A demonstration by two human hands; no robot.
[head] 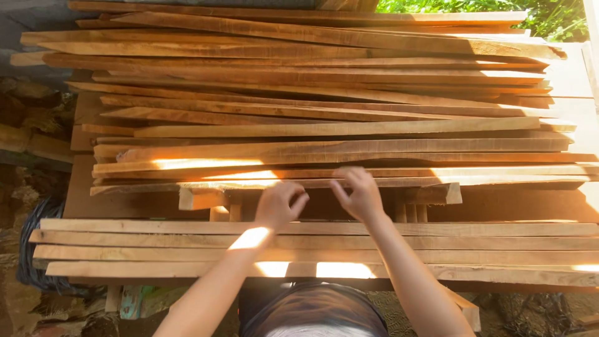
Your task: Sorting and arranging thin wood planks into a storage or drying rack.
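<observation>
Nearest me, four long planks (437, 249) lie flat across the bench, a dark gap beyond them. My left hand (279, 204) hovers there, fingers curled, gripping nothing. My right hand (359, 193) pinches the edge of the thin, pale strip (262, 183) fronting the big stack (312, 93).

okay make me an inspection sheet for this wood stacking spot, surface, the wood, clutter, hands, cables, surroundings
Surface: workbench, mostly covered.
Job's things: far pile of planks; near row of planks laid flat; short blocks between them.
Clutter: offcuts at left.
Grippers: left hand and right hand, fingers curled at the far pile's front edge; grip unclear.
Cables: dark coiled cable, lower left.
Surroundings: green foliage top right; sunlit patches.
</observation>
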